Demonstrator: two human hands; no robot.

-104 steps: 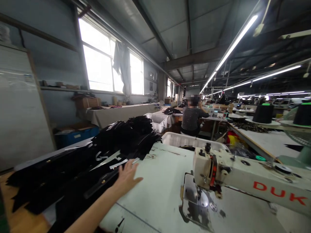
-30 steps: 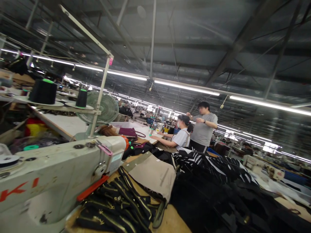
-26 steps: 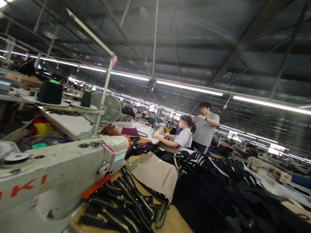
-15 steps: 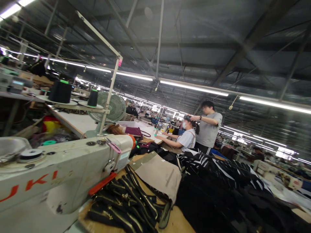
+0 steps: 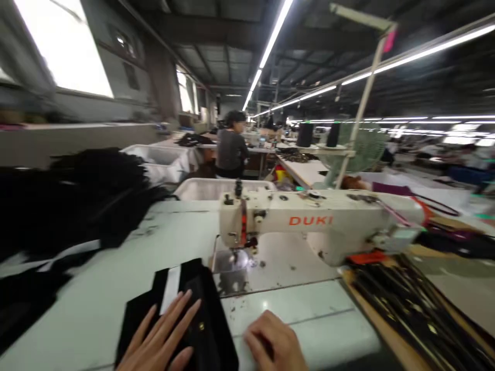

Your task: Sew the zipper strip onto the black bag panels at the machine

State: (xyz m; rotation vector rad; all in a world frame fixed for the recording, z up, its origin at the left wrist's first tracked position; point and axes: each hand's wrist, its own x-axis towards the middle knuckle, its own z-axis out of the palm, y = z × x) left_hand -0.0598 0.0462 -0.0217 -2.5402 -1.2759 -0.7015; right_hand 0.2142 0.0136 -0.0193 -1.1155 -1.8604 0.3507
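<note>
My left hand lies flat, fingers spread, on a stack of black fabric pieces. A white strip runs across the upper part of that fabric, and a small gold-coloured stud sits on it, right of my fingers. To the right, my right hand rests on the pale tabletop in a loose fist, apart from the fabric, and nothing shows in it. Just beyond both hands stands a white sewing machine with its needle area lit. The fabric's near end is hidden by my left hand.
Black pieces are heaped at the left. Dark straps with gold zips lie on a board at the right. White bins stand behind the machine, and a person sits beyond. A thread stand and a fan rise behind.
The view has swung left and down from the hall and two people on the right to the sewing machine. Both my hands and the black fabric are now in sight.
</note>
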